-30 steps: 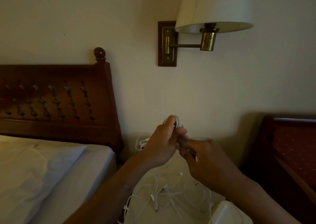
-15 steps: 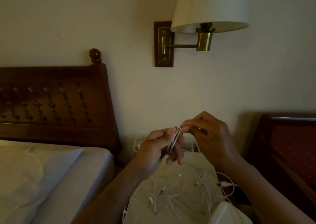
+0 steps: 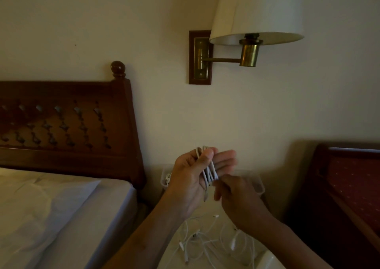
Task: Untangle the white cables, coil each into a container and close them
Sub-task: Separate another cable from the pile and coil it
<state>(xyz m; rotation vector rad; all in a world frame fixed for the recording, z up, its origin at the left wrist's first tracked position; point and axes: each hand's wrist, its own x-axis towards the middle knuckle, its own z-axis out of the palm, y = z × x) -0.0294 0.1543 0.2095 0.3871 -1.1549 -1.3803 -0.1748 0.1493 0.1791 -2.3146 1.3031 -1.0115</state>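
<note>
Dark wood boxes the job in: headboard (image 3: 61, 125) and white-sheeted bed (image 3: 51, 207) to the left, a second wooden piece with a red patterned panel (image 3: 353, 186) to the right, and a shaded wall lamp (image 3: 257, 11) overhead. The pale bedside top (image 3: 209, 208) in the gap is the only work surface, so my guess is the winding is done in the air above it.

The loose white cables (image 3: 205, 244) lie tangled on that top, below both wrists.

The left hand (image 3: 191, 182) is raised palm-up with its fingers mostly straight. Its thumb (image 3: 207, 155) clamps the coil (image 3: 208, 170) against them, probably so the fingers act as a former and keep the loops even.

The right hand (image 3: 238, 201) shows its back to the camera, fingers curled, tips at the coil's lower end. Can't tell whether it actually has the strand. It looks like it's feeding or tucking the tail.

The coil is off the table and clear of the tangle. It's one cable, I think, and not yet boxed.

The clear container (image 3: 165, 178) at the wall is half hidden behind the left hand and seems to have cable in it already. A second clear rim (image 3: 260, 186) shows past the right hand. A white rounded piece (image 3: 269, 260) at the bottom edge may be a lid.

In the way: the tangle covers the landing area, and its plugs could snag a hanging tail.
</note>
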